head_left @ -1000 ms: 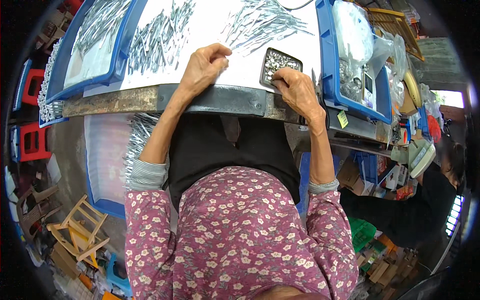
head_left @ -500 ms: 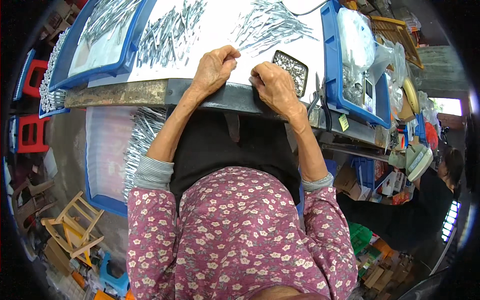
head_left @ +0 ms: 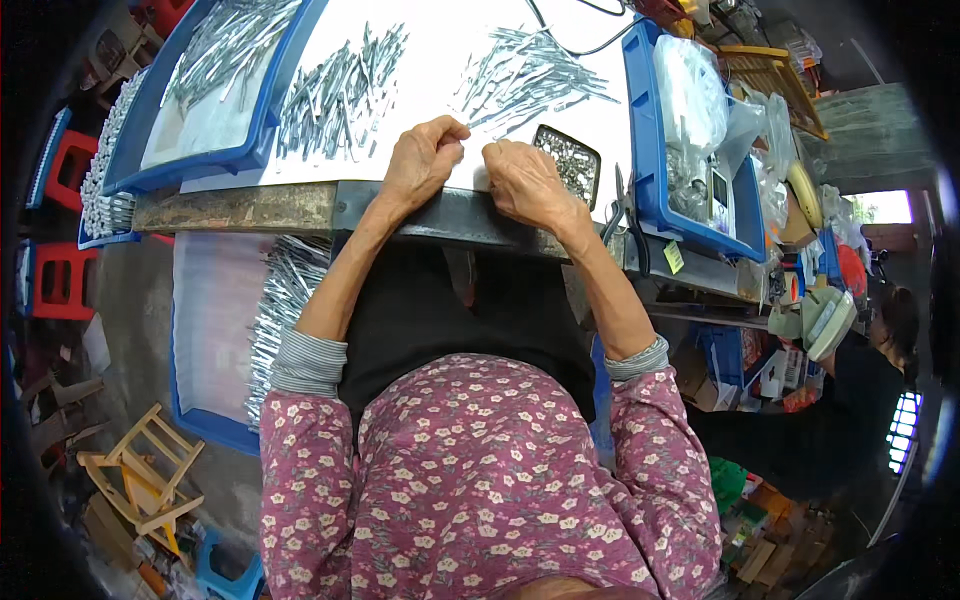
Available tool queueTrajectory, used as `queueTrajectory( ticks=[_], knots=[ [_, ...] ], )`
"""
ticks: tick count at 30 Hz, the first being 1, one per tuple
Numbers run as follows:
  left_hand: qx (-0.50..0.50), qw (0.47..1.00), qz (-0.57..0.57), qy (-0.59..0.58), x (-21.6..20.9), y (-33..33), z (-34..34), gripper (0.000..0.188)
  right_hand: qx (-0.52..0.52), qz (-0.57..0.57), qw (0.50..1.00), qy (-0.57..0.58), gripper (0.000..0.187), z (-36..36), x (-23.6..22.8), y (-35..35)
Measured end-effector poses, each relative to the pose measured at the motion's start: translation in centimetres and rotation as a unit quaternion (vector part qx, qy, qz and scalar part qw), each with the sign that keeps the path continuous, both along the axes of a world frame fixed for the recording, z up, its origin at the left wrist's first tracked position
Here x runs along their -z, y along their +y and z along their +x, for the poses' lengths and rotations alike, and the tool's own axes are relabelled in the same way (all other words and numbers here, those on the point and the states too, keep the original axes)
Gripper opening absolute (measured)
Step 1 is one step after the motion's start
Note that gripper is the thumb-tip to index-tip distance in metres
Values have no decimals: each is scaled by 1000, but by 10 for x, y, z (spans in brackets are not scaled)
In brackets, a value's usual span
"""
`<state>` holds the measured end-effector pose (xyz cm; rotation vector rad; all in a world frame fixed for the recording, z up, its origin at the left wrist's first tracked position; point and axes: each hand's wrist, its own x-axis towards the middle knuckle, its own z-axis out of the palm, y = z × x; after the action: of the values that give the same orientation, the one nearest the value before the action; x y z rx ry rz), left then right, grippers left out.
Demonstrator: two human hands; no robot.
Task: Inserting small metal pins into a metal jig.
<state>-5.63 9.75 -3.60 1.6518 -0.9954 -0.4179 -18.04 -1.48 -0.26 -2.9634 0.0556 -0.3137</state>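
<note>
At the front edge of the white-topped table, my left hand (head_left: 425, 168) is closed, thumb and fingers pressed together. Beside it, with a small gap between them, my right hand (head_left: 533, 188) is curled closed too. Whatever is in either hand is hidden or too small to make out. Beyond my left hand lies a pile of thin grey metal strips (head_left: 345, 98). A second pile of strips (head_left: 535, 78) spreads beyond my right hand. Just right of that hand sits a dark tray (head_left: 598, 172) of small metal pieces. Pliers (head_left: 616, 212) with dark handles lie at the table's edge.
A blue bin (head_left: 262, 130) with more strips stands at the left, another blue bin (head_left: 648, 150) with plastic bags at the right. Below the table, a blue-rimmed tray (head_left: 215, 432) holds strips. Red stools (head_left: 65, 282) and a wooden chair (head_left: 150, 475) stand left. A person (head_left: 830, 410) is at the right.
The whole view has shifted, so the table sits slightly lower in it. My hands have come a little closer together and both stay closed.
</note>
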Motion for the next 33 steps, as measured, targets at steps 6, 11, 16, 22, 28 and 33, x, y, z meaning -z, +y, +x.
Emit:
queueTrajectory(
  ticks=[6, 11, 16, 22, 28, 33],
  knots=[
    [-44, 999, -16, 9, -1, -10, 8, 22, 0, 34, 999, -16, 13, 4, 5, -7],
    [-127, 982, -9, -139, -7, -42, 20, 28, -30, 34, 993, -108, 22, -2, 12, -10],
    [-128, 965, -4, -230, 10, -72, 42, 40, 70, 79, 987, -118, 11, -14, -12, -13],
    [-89, 960, -13, -264, 23, -88, 43, 42, 167, 169, 962, -134, 9, -47, -28, -33],
    [-67, 968, -18, -243, 18, -88, 40, 38, 174, 146, 964, -140, 13, -56, -18, -59],
    [-71, 973, -42, -218, 11, -83, 39, 36, 244, 210, 937, -134, 10, -35, -21, -81]
  ],
)
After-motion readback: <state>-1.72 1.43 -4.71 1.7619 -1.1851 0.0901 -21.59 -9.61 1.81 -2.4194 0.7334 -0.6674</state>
